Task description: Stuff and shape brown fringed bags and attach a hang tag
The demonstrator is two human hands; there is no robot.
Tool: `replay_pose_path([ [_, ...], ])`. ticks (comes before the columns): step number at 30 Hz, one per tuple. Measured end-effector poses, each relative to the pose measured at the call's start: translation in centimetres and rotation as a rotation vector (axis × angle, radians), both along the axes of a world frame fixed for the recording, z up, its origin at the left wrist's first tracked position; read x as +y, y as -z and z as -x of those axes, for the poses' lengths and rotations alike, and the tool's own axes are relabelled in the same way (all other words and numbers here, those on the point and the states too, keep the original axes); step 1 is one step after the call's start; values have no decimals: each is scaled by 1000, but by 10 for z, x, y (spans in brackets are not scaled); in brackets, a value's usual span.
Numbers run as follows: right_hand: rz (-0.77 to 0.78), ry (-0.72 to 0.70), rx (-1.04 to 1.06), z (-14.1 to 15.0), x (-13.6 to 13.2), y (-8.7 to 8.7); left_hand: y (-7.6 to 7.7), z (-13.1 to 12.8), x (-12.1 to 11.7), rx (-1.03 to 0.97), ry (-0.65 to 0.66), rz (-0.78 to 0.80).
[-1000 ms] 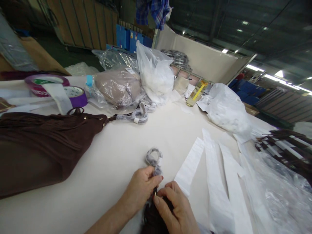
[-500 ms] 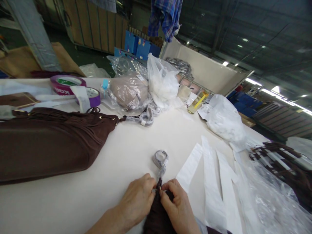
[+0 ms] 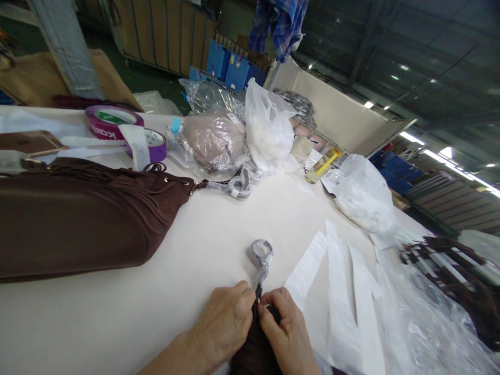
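A dark brown bag (image 3: 255, 346) lies at the lower middle, partly covered by both hands. From its far end runs a strap (image 3: 261, 254) coiled in clear plastic wrap. My left hand (image 3: 230, 320) is closed in a fist against the bag's left side, near where the strap joins; the exact part in its fingers is hidden. With thumb and forefinger, my right hand (image 3: 287, 328) pinches the bag at that same end, next to a small metal-coloured spot. A second brown bag (image 3: 89, 219), fringed and with gold eyelets, rests at the left; its wrapped strap (image 3: 238, 185) trails right.
White paper strips (image 3: 338, 291) lie right of my hands, beside clear plastic (image 3: 437, 323) and dark brown straps (image 3: 453, 265). Purple tape rolls (image 3: 113, 124), a plastic-wrapped beige item (image 3: 213, 140), white plastic bags (image 3: 269, 125) and a yellowish bottle (image 3: 322, 165) stand along the back.
My left fist has turned and risen slightly toward the strap end. My right hand keeps its pinch. The view has shifted a little; the bags and strips stay put.
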State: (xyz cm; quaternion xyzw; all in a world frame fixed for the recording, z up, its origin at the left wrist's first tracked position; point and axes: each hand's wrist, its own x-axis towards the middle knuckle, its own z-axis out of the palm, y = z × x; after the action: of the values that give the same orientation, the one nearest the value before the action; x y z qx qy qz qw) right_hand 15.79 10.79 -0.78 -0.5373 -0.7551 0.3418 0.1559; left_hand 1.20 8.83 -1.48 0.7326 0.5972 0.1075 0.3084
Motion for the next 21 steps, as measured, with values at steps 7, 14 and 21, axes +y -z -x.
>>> replay_pose_path([
  [7, 30, 20, -105, 7, 1, -8, 0, 17, 0, 104, -95, -47],
  [14, 103, -6, -150, 14, 3, -20, -6, 20, -3, -63, -131, -16],
  [21, 123, 21, -106, 15, 2, -21, 6, 3, -1, 41, 109, -178],
])
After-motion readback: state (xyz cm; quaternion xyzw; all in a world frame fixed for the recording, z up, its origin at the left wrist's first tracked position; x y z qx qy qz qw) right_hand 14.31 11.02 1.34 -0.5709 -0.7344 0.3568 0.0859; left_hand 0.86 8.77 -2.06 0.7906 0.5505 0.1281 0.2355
